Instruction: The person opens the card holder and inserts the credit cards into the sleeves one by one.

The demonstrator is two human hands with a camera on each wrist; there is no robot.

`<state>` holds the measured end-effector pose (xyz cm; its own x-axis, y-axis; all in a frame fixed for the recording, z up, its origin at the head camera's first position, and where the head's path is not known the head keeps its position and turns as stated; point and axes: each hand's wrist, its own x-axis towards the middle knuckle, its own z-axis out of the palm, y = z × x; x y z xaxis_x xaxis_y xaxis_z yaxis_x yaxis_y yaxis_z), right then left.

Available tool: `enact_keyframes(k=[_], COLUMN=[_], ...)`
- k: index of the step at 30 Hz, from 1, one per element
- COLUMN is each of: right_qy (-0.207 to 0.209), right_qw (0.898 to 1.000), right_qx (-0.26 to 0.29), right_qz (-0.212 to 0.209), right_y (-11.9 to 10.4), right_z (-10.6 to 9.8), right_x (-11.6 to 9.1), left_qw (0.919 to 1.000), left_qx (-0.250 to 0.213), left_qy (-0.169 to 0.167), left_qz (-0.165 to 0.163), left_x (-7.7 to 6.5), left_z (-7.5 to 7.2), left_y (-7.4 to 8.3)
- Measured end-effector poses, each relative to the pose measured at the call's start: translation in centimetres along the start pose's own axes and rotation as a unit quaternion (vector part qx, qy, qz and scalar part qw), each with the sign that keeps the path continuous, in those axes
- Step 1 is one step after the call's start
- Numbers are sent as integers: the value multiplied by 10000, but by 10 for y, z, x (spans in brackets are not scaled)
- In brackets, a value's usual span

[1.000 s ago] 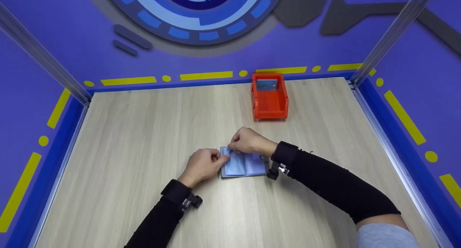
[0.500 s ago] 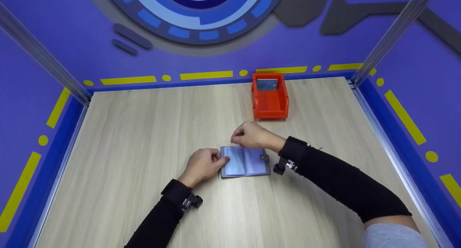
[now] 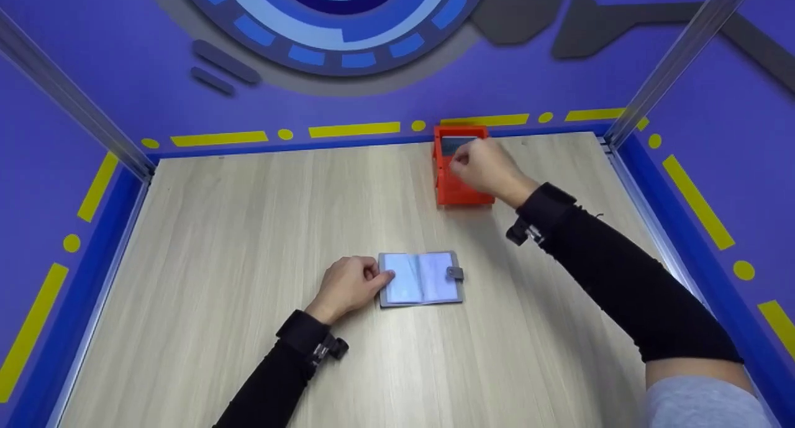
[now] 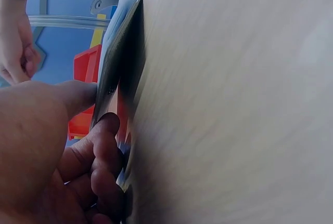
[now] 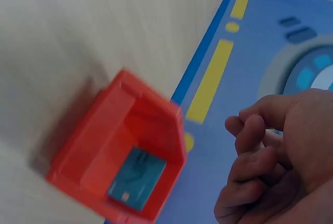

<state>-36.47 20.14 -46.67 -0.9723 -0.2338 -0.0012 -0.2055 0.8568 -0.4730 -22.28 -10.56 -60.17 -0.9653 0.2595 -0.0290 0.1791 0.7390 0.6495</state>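
Note:
A small card holder (image 3: 404,285) with clear plastic sleeves lies open on the table, its grey snap strap (image 3: 455,273) at the right. My left hand (image 3: 349,286) pinches its left edge; in the left wrist view the thumb is on top and curled fingers (image 4: 106,146) are underneath. My right hand (image 3: 492,170) is above the red bin (image 3: 463,197), its fingers curled with thumb and forefinger together and nothing visible between them. Inside the bin, a blue-green card (image 5: 136,179) shows in the right wrist view; in the head view the hand partly covers it.
The bin stands near the back of the wood-grain table (image 3: 267,229), close to the blue-purple back wall (image 3: 348,114). Side walls with metal posts (image 3: 658,68) bound the table left and right.
My right hand has left the card holder's top edge and moved up and right to the bin. The left hand keeps its grip on the card holder, almost unmoved.

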Motion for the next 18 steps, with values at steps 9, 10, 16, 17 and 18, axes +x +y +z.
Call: enact_keyframes(k=[9,10,16,17,18], right_qy=[295,360,584,602,613], right_qw=[9951,9940,9847,9825,9806], right_qx=[-876,-984,-1629,-1749,-1850], right_qz=[358,312,200,204,209], right_y=[39,43,63,66,68], right_z=[-12,-12,-4,-2,0], right_x=[42,46,65,68,70], left_qw=[10000,10000,10000,10000,10000], left_qx=[75,78,40,31,19], left_qy=[19,21,21,8,-4], left_qz=[19,17,37,41,45], left_x=[-2,-2,0,0,0], left_z=[-2,-2,-1,-1,-1], left_y=[-2,-2,-1,-1,-1])
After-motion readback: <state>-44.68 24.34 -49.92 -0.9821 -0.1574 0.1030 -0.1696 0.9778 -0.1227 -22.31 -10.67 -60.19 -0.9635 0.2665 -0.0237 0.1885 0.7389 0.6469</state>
